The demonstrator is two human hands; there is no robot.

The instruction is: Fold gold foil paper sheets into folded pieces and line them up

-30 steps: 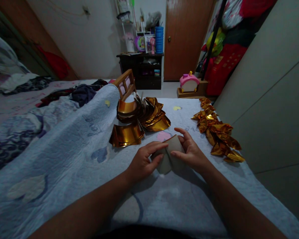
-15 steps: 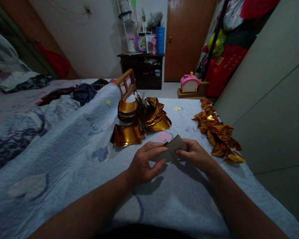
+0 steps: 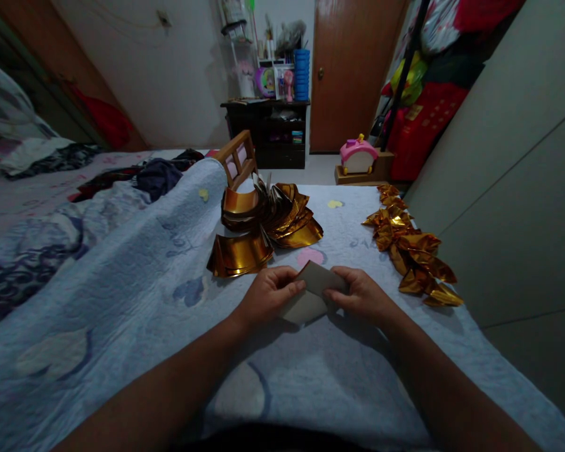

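Between my two hands is a sheet of paper (image 3: 306, 304), its pale grey side showing and a flap folded over at the top. My left hand (image 3: 274, 290) pinches its left edge with the thumb on top. On the other side my right hand (image 3: 358, 292) grips the flap's right end between thumb and fingers. Beyond the left hand lie fanned stacks of shiny gold foil sheets (image 3: 242, 253), with pale undersides. To the right, a row of folded gold foil pieces (image 3: 417, 254) runs along the bed's edge.
A light blue quilt (image 3: 136, 307) with heart shapes covers the surface under my hands. A wooden rail (image 3: 238, 157) stands behind the foil stacks. Past the far edge are a pink toy (image 3: 359, 156) and a dark cabinet (image 3: 266, 135). A pale panel (image 3: 513, 188) rises on the right.
My left hand has closed from loosely spread fingers to a pinch on the paper's left side. The paper has turned and more of its pale face shows.
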